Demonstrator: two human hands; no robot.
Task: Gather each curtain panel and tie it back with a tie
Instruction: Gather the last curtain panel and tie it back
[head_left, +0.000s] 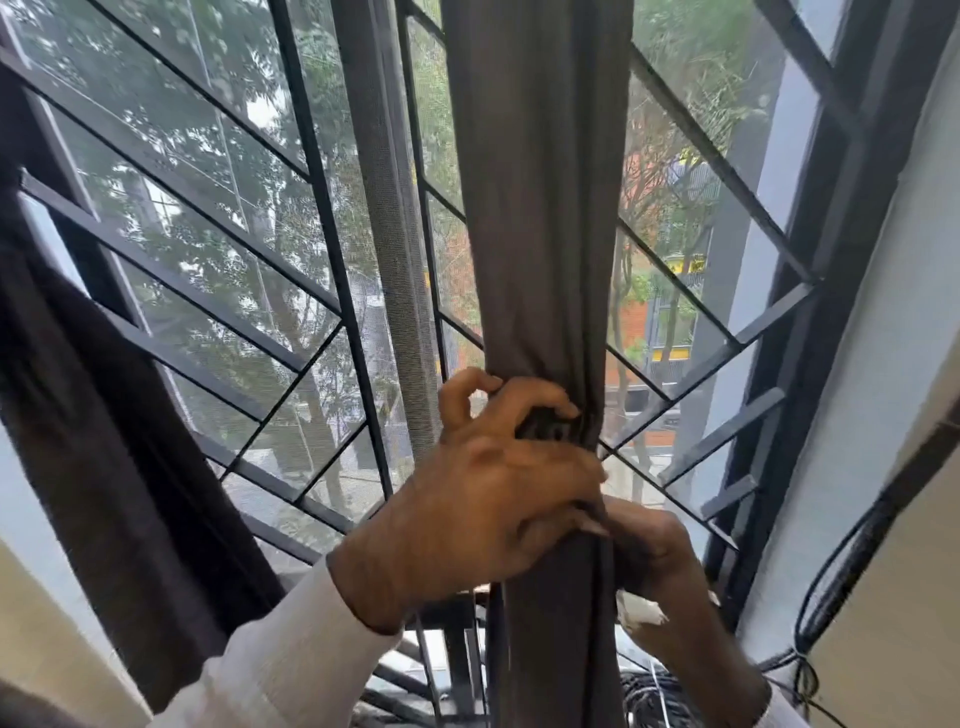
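Curtain panel (540, 234) bunched mid-window; left hand (498, 488), right hand (649, 551) grip it.

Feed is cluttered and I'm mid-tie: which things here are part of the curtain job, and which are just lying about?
Part of the job:
gathered grey curtain panel
dark tie at the pinch
left hand, over the bundle
right hand, gripping the bundle lower down
dark curtain panel at left, hanging loose

Just lying about:
window grille
black cable on the right wall
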